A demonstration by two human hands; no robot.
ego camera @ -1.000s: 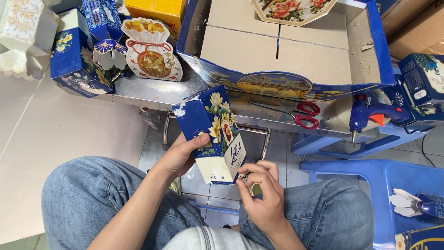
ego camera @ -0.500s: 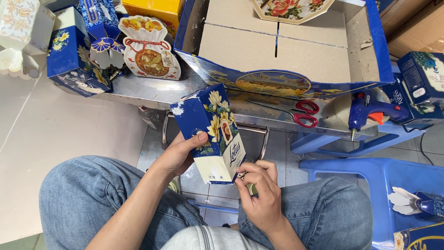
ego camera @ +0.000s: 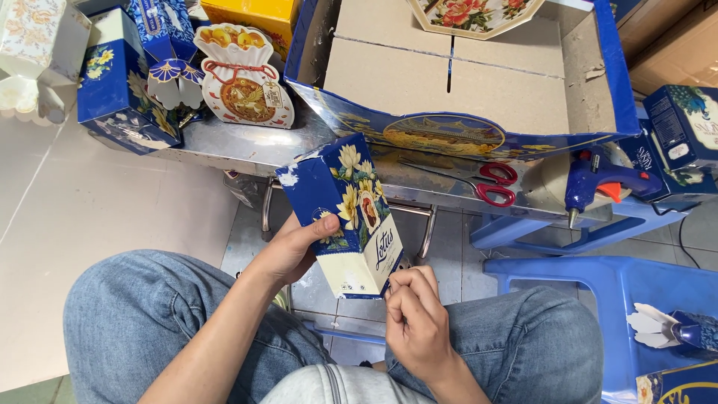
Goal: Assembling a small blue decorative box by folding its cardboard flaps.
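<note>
At nine o'clock a pale floor point(ego camera: 90, 247) is filling the left of the view, with a white patterned box point(ego camera: 34, 45) sitting at its far edge. At ten o'clock several blue floral boxes point(ego camera: 120, 90) and a pouch-shaped red and cream carton point(ego camera: 243, 78) are standing on the steel table point(ego camera: 254, 150), with a yellow box point(ego camera: 250, 13) lying behind them.

Near the centre, the person's left hand point(ego camera: 288, 251) is gripping the blue flower-printed box point(ego camera: 348, 213), thumb on its front face, holding it tilted above the lap just in front of the table edge. The right hand point(ego camera: 415, 322), at six o'clock, is curling its fingers narrowly and pinching at the box's lower right corner; what it may be holding there cannot be told. Jeans-clad knees are framing both hands.

At twelve o'clock a large open blue-rimmed cardboard tray point(ego camera: 464, 82) is resting on the table. At two o'clock red-handled scissors point(ego camera: 486, 183) are lying just beside a blue glue gun point(ego camera: 598, 183). At four o'clock a blue plastic stool point(ego camera: 598, 277) is standing on grey tiles.
</note>
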